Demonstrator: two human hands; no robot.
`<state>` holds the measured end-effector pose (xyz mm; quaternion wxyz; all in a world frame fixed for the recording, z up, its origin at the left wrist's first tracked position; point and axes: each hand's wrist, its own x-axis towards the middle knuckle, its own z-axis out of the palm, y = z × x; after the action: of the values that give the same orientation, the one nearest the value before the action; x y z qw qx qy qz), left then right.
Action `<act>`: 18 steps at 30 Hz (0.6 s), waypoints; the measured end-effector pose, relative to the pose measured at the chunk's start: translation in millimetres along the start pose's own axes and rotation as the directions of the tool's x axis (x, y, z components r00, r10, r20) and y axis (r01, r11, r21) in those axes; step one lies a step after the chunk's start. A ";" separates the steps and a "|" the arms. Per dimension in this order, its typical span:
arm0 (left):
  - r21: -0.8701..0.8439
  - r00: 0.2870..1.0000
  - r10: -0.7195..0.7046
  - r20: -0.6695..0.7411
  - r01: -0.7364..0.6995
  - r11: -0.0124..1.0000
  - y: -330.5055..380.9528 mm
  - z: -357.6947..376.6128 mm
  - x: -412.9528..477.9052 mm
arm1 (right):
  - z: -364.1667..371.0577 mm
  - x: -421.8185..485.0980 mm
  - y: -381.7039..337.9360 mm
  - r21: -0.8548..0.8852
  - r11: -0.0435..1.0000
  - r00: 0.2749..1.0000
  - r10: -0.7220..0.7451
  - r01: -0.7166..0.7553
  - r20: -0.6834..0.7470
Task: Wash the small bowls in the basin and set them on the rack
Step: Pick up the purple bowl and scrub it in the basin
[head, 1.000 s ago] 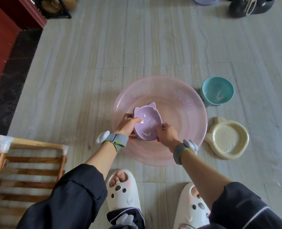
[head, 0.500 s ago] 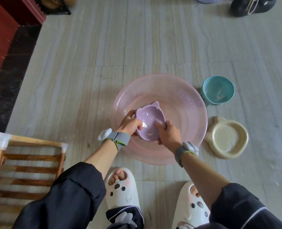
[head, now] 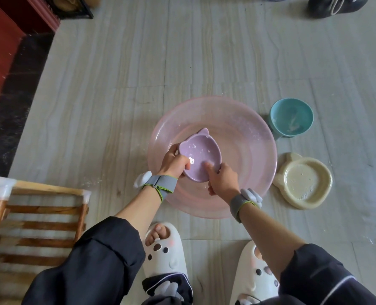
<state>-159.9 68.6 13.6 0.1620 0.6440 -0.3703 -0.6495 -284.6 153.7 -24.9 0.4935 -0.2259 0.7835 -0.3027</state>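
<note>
Slippers (head: 163, 249) show nearest, below both wrists, and the wooden rack (head: 41, 191) stands on the floor well to the left of the left hand (head: 173, 161). That hand grips the left rim of the purple bowl (head: 201, 154), fingers curled round the edge. The right hand (head: 223, 180) holds the near rim, thumb laid inside the bowl. The bowl is tilted and held above the pink basin (head: 255, 146), with white flecks left inside it, so the washing looks unfinished. It appears to be glazed ceramic: stiff, fairly heavy for its size, breakable on the tile floor, and probably slick when wet. A pinch across the rim suits it best, away from the two ear points at the far edge. Right of the right hand, outside the basin, lie a cream bowl (head: 303, 181) and, farther off, a teal bowl (head: 291, 116), both smeared.
</note>
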 end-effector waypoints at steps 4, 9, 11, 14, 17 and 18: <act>-0.016 0.999 -0.022 0.025 0.023 1.000 2.4 -3.0 -4.2 | -8.8 11.6 2.1 -0.388 0.915 0.990 -0.135 0.108 -0.042; -0.011 1.000 -0.017 -0.012 0.017 1.000 3.5 -1.2 -1.8 | 2.7 -5.3 -6.5 0.100 0.993 0.986 0.047 -0.063 0.158; 0.036 1.000 -0.024 -0.003 0.024 0.999 2.9 -2.7 -0.4 | 7.6 -5.8 -2.6 0.064 0.995 0.985 0.067 -0.078 0.161; 0.085 0.998 -0.056 0.043 0.052 0.995 1.9 -8.0 -2.3 | 3.6 1.9 -0.1 -0.185 0.982 1.000 -0.021 0.020 -0.003; 0.086 0.992 -0.103 0.075 0.097 0.992 1.8 -12.5 -4.2 | -7.3 10.2 -0.9 -0.444 0.890 0.989 -0.140 0.103 -0.052; 0.080 0.990 -0.113 0.082 0.107 0.991 1.5 -13.8 -4.2 | -8.7 11.6 -2.7 -0.488 0.866 0.985 -0.160 0.112 -0.058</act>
<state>-146.6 66.7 19.0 0.0855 0.6403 -0.3650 -0.6704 -297.1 146.4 -27.6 0.3606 -0.3814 0.8392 -0.1424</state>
